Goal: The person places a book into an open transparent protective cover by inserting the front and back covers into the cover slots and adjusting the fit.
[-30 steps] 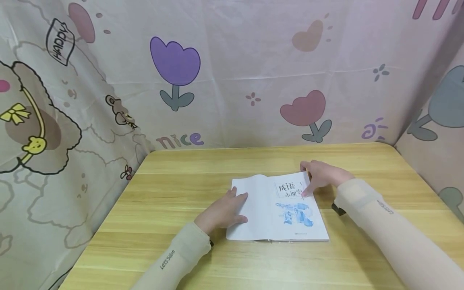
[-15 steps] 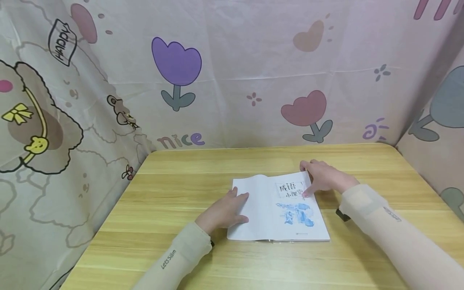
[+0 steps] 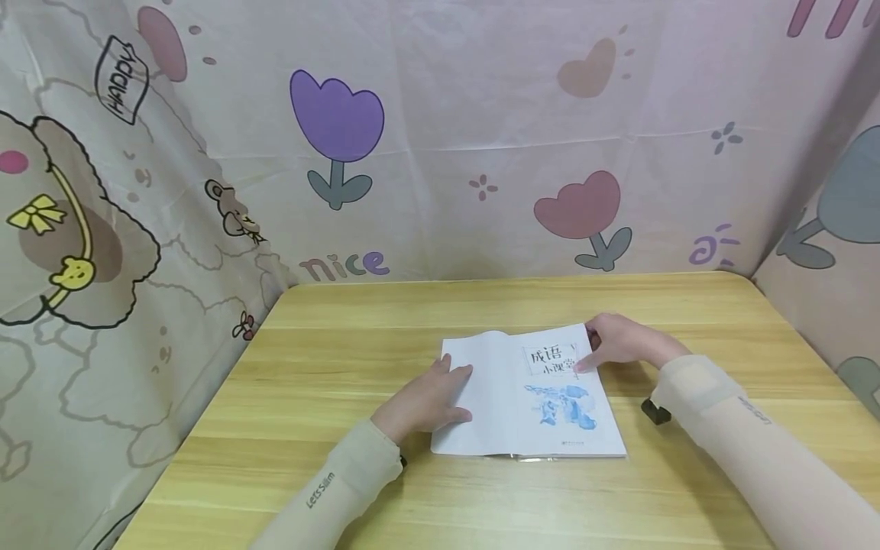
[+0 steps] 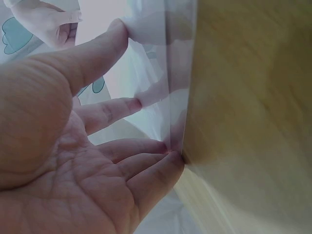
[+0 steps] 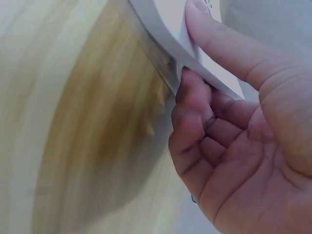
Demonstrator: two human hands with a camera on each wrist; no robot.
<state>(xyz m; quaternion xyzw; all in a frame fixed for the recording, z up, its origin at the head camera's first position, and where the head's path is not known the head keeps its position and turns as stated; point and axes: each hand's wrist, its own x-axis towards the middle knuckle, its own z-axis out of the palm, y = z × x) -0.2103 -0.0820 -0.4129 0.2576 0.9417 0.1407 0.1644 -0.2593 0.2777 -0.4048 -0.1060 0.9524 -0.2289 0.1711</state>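
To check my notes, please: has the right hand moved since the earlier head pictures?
Yes, the right hand has shifted slightly to the right, judged against the red flower printed on the curtain.

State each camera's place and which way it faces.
Head: worn on the head, facing forward and down at the open book; left hand, right hand and sleeves show.
Left wrist: on that wrist, facing the left fingers at the book's edge; right hand shows too.
Right wrist: likewise, facing the right fingers gripping the book; only that hand shows.
Wrist views share the book and right hand.
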